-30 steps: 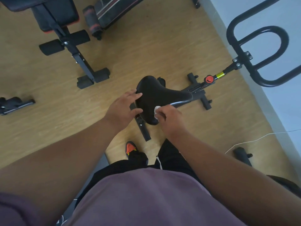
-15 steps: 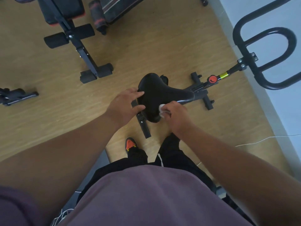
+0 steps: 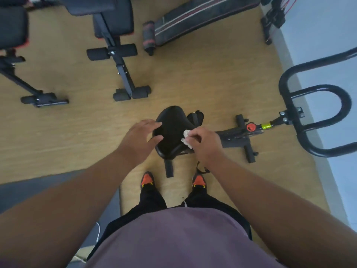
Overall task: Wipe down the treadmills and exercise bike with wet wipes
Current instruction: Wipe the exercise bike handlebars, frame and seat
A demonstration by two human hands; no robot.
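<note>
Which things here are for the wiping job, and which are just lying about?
For the job:
- wipe, pinched in the right hand
- bike seat, touched by the left hand
- bike handlebar

Just lying about:
- benches on the floor
- rolled mat
- orange shoes

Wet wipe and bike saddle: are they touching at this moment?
Touching. The head view shows the wet wipe, pinched in the right hand, pressed onto the saddle with no gap; the left hand rests at its other side.
</note>
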